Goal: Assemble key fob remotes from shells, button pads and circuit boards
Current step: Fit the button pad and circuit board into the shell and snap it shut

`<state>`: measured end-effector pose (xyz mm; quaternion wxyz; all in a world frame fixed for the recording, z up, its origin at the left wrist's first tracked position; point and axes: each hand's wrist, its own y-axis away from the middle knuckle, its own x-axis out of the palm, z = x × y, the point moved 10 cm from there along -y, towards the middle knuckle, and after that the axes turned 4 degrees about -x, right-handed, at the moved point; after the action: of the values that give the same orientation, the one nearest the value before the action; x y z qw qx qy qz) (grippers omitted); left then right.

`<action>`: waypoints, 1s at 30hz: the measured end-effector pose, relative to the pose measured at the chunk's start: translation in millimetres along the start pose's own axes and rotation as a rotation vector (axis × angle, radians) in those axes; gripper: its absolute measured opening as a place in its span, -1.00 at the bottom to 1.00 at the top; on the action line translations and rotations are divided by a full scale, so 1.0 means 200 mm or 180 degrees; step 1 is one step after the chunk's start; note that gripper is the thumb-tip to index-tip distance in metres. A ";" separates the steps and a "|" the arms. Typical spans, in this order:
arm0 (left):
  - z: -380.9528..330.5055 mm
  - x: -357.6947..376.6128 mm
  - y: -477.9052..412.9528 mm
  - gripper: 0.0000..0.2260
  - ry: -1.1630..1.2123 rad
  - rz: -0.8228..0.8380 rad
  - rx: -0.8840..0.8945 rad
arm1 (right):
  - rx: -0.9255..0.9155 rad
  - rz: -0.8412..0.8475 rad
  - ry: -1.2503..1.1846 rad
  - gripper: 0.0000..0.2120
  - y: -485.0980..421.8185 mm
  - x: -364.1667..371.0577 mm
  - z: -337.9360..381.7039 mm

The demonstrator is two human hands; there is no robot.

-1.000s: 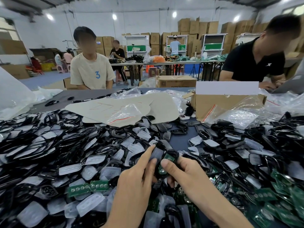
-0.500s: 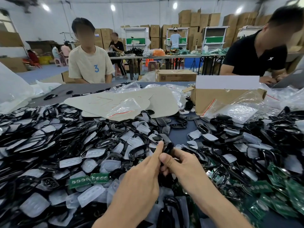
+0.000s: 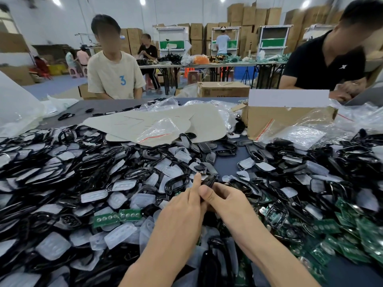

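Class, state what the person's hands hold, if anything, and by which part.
Both the left hand and right hand pinch one black key fob by its near end; its far end sticks out beyond the fingertips.

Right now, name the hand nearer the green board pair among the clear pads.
Left. The left hand is right of the green board pair; the right hand lies beyond it.

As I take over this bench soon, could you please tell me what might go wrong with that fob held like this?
Both the left hand and right hand pinch the key fob by fingertips; a slip could drop it into the look-alike black shells around. The fingers hide its seam, so a misseated pad might go unnoticed.
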<state>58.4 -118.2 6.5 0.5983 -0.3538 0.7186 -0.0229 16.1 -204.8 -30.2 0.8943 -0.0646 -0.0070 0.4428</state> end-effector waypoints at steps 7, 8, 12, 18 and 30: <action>0.00 0.04 0.03 -0.39 -0.0205 0.0332 0.0031 | -0.0012 0.0078 -0.0123 -0.52 0.00 0.02 0.02; -0.01 0.05 0.02 -0.37 -0.0192 0.0415 0.0060 | -0.0012 0.0123 -0.0158 -0.58 0.01 0.02 0.02; 0.03 0.01 0.02 -0.43 0.0399 0.0120 -0.0033 | -0.0008 0.0225 -0.0289 -0.59 0.01 0.02 0.02; 0.12 -0.01 0.02 -0.65 0.2731 0.0131 -0.0974 | 0.0341 -0.0048 -0.1974 -0.57 -0.01 -0.03 -0.01; 0.07 0.12 0.04 -0.56 0.4693 0.0913 -0.1719 | 0.0387 0.0450 -0.1759 -0.55 0.02 0.07 0.00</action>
<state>65.9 -119.4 -20.7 -0.1403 -0.2844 0.9484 0.0011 22.3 -190.9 -31.0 0.8276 0.1118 -0.2194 0.5044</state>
